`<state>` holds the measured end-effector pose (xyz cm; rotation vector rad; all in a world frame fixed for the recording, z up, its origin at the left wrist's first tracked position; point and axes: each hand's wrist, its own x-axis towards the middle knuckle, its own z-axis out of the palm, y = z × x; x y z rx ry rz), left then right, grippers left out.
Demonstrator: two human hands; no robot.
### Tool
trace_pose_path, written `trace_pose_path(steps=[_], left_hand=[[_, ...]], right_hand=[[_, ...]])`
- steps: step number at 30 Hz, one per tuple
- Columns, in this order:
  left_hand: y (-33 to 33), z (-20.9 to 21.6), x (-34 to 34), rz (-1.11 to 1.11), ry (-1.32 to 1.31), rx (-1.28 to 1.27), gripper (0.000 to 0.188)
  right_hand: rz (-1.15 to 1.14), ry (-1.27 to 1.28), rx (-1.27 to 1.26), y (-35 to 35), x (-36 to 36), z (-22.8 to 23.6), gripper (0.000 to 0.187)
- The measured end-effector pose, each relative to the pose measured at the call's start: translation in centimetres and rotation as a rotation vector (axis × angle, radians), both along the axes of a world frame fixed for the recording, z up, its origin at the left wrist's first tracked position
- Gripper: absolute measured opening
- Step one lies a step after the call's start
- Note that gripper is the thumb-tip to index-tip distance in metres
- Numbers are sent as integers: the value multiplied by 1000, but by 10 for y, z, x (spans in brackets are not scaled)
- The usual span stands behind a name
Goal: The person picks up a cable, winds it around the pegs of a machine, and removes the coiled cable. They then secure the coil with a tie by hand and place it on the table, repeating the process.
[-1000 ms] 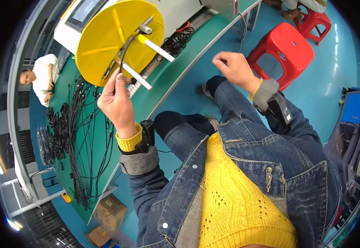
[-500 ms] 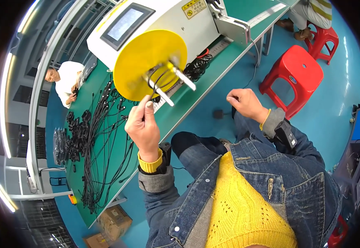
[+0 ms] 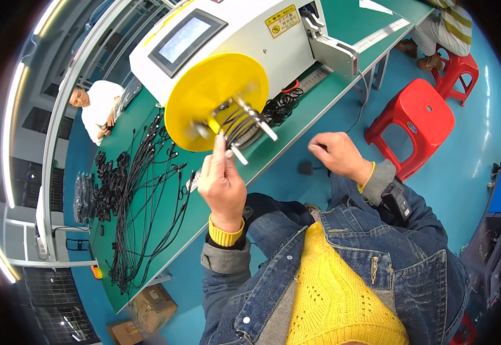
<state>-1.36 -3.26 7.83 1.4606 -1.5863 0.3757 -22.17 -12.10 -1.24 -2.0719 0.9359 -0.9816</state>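
Note:
A white winding machine (image 3: 244, 43) with a round yellow disc (image 3: 196, 92) stands on the green table. Metal prongs (image 3: 266, 127) stick out of the disc, blurred by motion. Round them lies a black cable (image 3: 244, 129) wound in several loops. My left hand (image 3: 223, 187) is closed in front of the disc, its index finger and thumb pinched at the cable beside the lower prong; the exact contact is partly hidden. My right hand (image 3: 342, 156) is curled loosely over my lap, off the table's edge, and nothing shows in it.
Long black cables (image 3: 138, 195) lie in a bundle on the left of the table. Coiled cables (image 3: 282, 108) sit beside the disc. A person (image 3: 102, 106) works across the table. Red stools (image 3: 414, 123) stand at right, another person on one. A cardboard box (image 3: 154, 307) is below.
The disc and prongs have turned, and more cable loops lie on them. My left hand has shifted right and down in the picture, staying near the prongs. My right hand stays curled.

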Motion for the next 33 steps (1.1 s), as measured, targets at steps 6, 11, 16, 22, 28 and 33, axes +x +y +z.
trace_pose_path(steps=[6, 11, 16, 22, 28, 33], left_hand=[[-20, 23, -22, 87, -453, -51, 30], [-26, 33, -29, 46, -638, -42, 31], [-24, 21, -28, -43, -403, -79, 20], [-18, 23, -32, 2, -158, 51, 11], [-18, 25, -23, 25, -85, 230, 17], [-18, 15, -15, 139, -234, 292, 41]], right_hand=[[114, -231, -132, -6, 34, 63, 15], [147, -211, -61, -11, 62, 68, 17], [210, -452, 234, -11, 73, 59, 16], [133, -368, -131, -23, 65, 53, 16], [29, -384, -305, -36, 61, 56, 48], [227, -300, -104, -40, 62, 59, 76]])
